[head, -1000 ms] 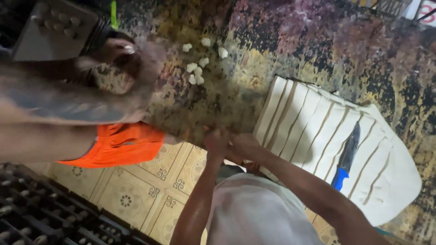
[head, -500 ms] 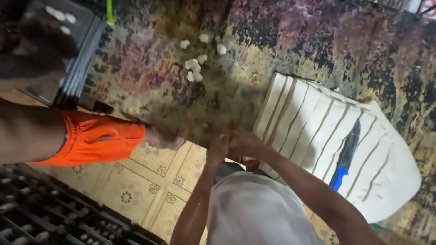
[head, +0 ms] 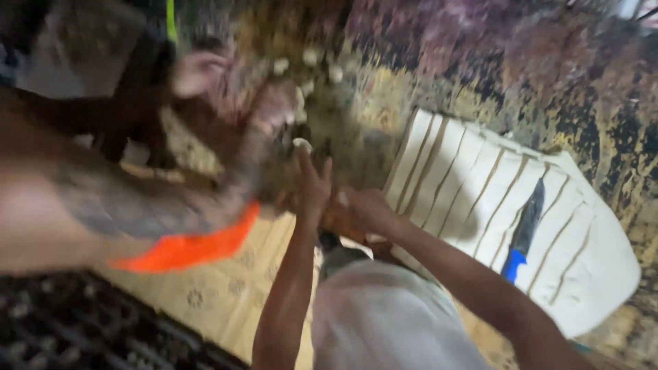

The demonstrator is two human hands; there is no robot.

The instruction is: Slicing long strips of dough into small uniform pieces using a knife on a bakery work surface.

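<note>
My left hand (head: 312,186) is raised at the counter's edge with its fingers pointing up. A small white clove-like piece (head: 301,144) sits at its fingertips. Just right of it and touching it, my right hand (head: 360,212) is curled; blur hides what it grips. Several loose white cloves (head: 314,63) lie on the dark mottled counter (head: 480,62) beyond my hands. Another person's tattooed arm (head: 116,199) reaches in from the left, its blurred hand (head: 274,109) close above my left hand.
A white ridged cutting board (head: 473,185) lies to the right, with a dark-bladed knife (head: 522,229) with a blue handle on it. An orange cloth (head: 185,250) shows under the other arm. A black grate (head: 75,329) is at lower left, above patterned floor tiles (head: 226,308).
The other person's tattooed arm has swung in across the left, its hand now near the cloves. My left hand has lifted with its fingers up; the view has blurred.
</note>
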